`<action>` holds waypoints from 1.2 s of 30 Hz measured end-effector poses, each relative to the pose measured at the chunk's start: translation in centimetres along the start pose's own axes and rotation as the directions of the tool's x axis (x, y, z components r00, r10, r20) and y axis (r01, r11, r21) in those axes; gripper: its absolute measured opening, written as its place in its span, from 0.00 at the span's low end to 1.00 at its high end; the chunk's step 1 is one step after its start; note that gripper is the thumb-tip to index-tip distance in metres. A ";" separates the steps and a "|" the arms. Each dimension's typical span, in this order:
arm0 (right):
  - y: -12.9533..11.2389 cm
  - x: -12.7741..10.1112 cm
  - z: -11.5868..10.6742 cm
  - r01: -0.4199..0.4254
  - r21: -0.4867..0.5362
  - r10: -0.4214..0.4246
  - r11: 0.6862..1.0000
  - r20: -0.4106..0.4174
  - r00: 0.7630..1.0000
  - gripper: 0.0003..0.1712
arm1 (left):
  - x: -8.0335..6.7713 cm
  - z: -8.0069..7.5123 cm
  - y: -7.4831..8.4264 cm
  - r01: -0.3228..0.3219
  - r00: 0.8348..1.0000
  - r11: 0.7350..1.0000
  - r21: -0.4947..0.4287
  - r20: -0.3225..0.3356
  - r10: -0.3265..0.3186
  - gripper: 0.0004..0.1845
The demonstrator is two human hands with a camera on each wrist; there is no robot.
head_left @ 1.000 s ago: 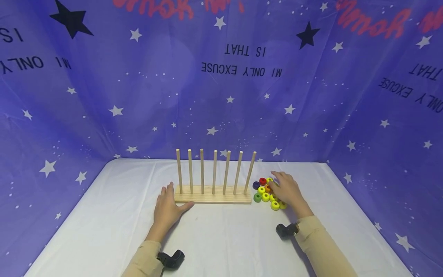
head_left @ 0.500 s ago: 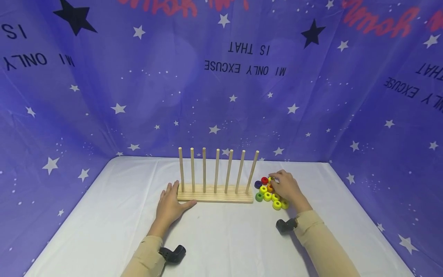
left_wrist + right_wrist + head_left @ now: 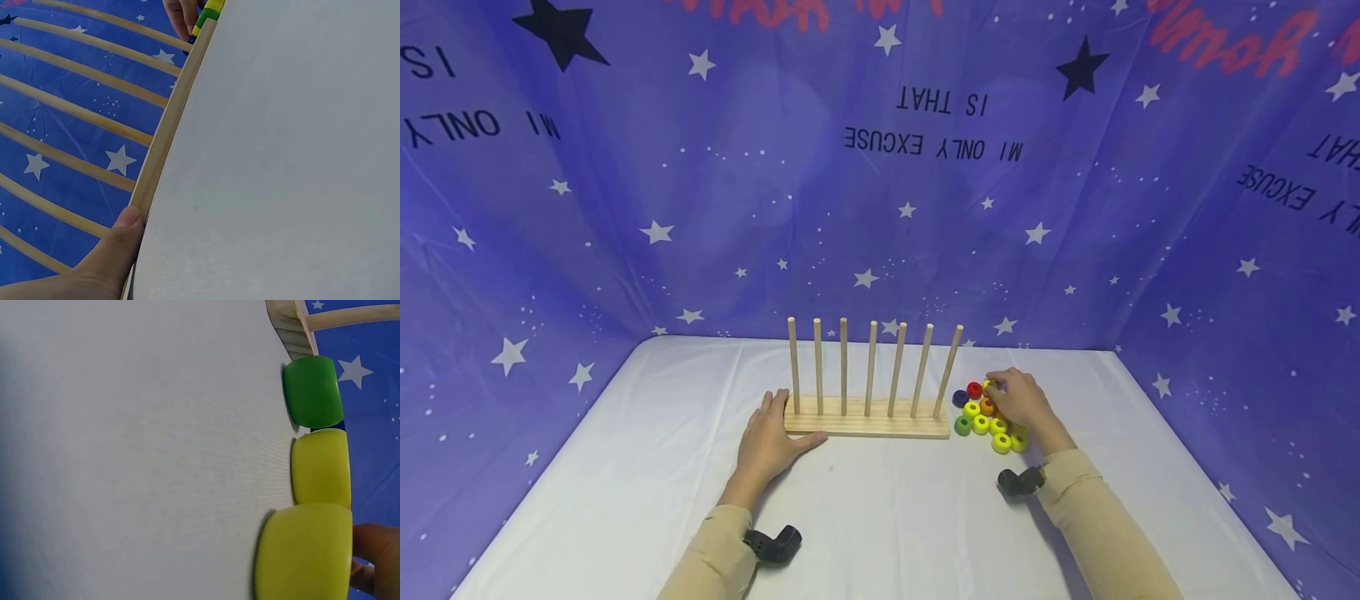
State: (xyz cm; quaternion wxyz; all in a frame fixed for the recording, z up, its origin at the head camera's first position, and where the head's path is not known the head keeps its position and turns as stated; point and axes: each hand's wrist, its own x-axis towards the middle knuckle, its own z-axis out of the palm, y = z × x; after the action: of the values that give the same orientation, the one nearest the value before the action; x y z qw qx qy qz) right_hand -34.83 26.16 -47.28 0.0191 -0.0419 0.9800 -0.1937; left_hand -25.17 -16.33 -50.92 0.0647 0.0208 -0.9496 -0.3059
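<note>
A wooden rack with a row of upright bare pegs stands mid-table in the head view. My left hand holds the rack's left end, thumb along the front edge and fingers at the far side; the left wrist view shows the thumb against the base. Beside the rack's right end, my right hand reaches over a cluster of beads, thumb and fingers pinching a yellow bead at the back. Around it lie a red bead, a dark blue bead, an orange bead, a green bead and several yellow ones.
A white cloth covers the table. Purple star-printed curtain closes in the back and both sides. Each wrist carries a black camera mount, the left one and the right one both just above the table.
The right hand's fingers have drawn in from a looser spread onto the yellow bead at the back. The left hand keeps its place on the rack. The head view has shifted slightly.
</note>
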 end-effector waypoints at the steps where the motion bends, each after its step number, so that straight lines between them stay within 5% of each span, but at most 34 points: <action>1: 0.0 0.0 0.0 -0.002 -0.002 0.002 1.000 0.002 1.000 0.24 | 0.0 0.0 0.0 -0.003 1.000 1.000 0.000 0.002 0.003 0.63; 20: -1.1 0.2 -0.8 -0.111 -0.009 0.111 0.994 0.052 0.992 0.27 | -0.1 0.0 0.2 -0.019 1.000 1.000 0.017 0.000 0.019 0.62; 36: -2.2 -0.6 -3.0 0.085 -0.063 -0.094 0.994 -0.157 0.983 0.24 | -0.2 0.0 0.4 -0.011 1.000 1.000 0.025 -0.018 0.011 0.61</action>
State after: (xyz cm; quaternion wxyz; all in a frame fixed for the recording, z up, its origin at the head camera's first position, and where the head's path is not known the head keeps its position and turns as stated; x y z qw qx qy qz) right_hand -34.23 25.28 -43.63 -0.0693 -0.0707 0.9805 -0.1697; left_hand -24.95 -15.97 -50.73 0.0746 0.0192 -0.9529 -0.2934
